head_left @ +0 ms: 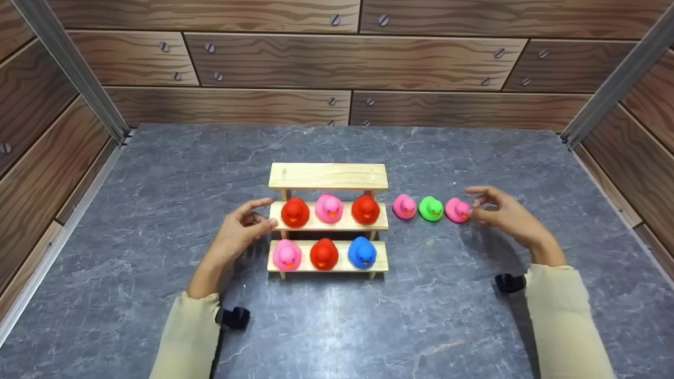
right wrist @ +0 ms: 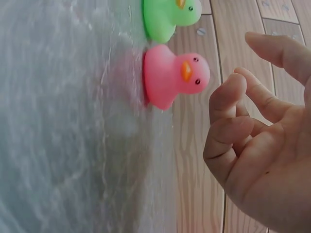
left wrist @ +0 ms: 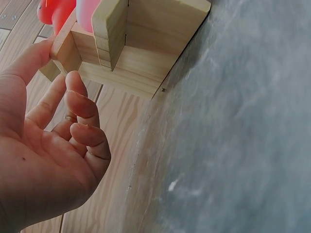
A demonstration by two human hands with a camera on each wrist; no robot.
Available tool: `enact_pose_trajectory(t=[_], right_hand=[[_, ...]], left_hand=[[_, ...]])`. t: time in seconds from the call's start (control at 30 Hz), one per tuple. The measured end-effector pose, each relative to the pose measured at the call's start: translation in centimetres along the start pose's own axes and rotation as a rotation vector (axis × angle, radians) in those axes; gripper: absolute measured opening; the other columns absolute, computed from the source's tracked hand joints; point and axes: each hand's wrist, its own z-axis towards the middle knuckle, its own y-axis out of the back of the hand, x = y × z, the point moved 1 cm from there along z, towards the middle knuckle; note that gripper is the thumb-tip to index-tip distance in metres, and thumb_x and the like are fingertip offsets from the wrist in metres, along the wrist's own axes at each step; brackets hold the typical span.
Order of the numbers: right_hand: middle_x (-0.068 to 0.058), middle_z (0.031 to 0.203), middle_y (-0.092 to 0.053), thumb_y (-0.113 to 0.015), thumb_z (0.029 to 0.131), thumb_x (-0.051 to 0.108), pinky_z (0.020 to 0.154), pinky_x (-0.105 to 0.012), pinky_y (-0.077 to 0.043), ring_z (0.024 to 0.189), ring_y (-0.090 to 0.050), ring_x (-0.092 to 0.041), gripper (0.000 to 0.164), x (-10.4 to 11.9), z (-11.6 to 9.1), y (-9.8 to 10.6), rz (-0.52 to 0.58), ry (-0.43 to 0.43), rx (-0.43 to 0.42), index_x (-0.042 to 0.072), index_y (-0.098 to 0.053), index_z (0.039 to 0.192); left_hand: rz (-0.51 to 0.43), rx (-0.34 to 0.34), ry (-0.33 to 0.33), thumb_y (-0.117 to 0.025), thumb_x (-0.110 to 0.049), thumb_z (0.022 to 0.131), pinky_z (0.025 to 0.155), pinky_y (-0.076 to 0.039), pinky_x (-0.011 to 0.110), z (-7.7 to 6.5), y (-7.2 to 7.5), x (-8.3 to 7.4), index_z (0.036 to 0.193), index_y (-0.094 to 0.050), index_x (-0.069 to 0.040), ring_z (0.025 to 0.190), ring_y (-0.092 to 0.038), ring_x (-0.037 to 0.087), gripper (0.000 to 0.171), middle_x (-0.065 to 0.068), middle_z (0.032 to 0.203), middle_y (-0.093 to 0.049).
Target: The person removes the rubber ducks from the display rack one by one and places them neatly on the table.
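Ducks [head_left: 324,255] are borne on the front and middle tiers of a wooden rack [head_left: 329,176], pinched at left by the left hand [head_left: 236,230]. Rightward, a pink duck [head_left: 456,210] is flanked by the right hand [head_left: 497,213], fingers parted, nothing held.

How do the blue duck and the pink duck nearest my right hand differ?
The blue duck stands on the bottom shelf; the pink duck stands on the tabletop.
The pink duck is close beside your right hand; the blue duck is well away from it.
Both are upright, each at the right end of a row of three.
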Motion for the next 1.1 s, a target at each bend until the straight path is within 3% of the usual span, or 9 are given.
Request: enact_pose_trajectory(t=[0.3, 0.43, 0.73, 1.1], right_hand=[[-0.006, 0.104, -0.048, -0.062, 0.093, 0.011, 0.069, -0.023, -0.047, 0.088, -0.060, -0.007, 0.044, 1.4, -0.5, -0.8, 0.011, 0.045, -0.013, 0.009, -0.046, 0.134], [-0.004, 0.105, -0.047, -0.063, 0.093, 0.013, 0.076, -0.023, -0.050, 0.089, -0.060, -0.006, 0.047, 2.2, -0.7, -1.6, 0.042, 0.076, -0.022, 0.008, -0.044, 0.136], [-0.004, 0.100, -0.049, -0.063, 0.089, -0.002, 0.071, -0.018, -0.050, 0.078, -0.058, -0.002, 0.057, 4.6, -0.9, -4.1, 0.180, 0.181, -0.031, -0.002, -0.036, 0.140], [-0.006, 0.099, -0.048, -0.067, 0.087, 0.003, 0.064, -0.018, -0.046, 0.072, -0.052, -0.003, 0.059, 7.1, -1.5, -6.8, 0.143, 0.191, 0.005, 0.000, -0.039, 0.139]], left_hand=[[0.001, -0.006, 0.005, -0.072, -0.013, 0.086, 0.066, -0.043, 0.023, -0.1, 0.0, 0.0, 0.133, -0.056, -0.008, 0.073, -0.055, 0.012, 0.050, -0.003, 0.079, -0.061], [-0.003, -0.015, 0.000, -0.072, -0.011, 0.086, 0.065, -0.043, 0.023, 0.0, 0.0, 0.1, 0.132, -0.057, -0.008, 0.074, -0.057, 0.014, 0.049, -0.003, 0.078, -0.061], [0.010, -0.016, 0.003, -0.072, -0.012, 0.085, 0.066, -0.043, 0.023, 0.1, -0.1, 0.1, 0.132, -0.056, -0.008, 0.071, -0.053, 0.010, 0.049, -0.003, 0.079, -0.061], [-0.003, -0.009, -0.002, -0.071, -0.011, 0.086, 0.061, -0.039, 0.020, 0.1, 0.0, 0.2, 0.133, -0.055, -0.008, 0.068, -0.050, 0.009, 0.049, -0.005, 0.077, -0.060]])
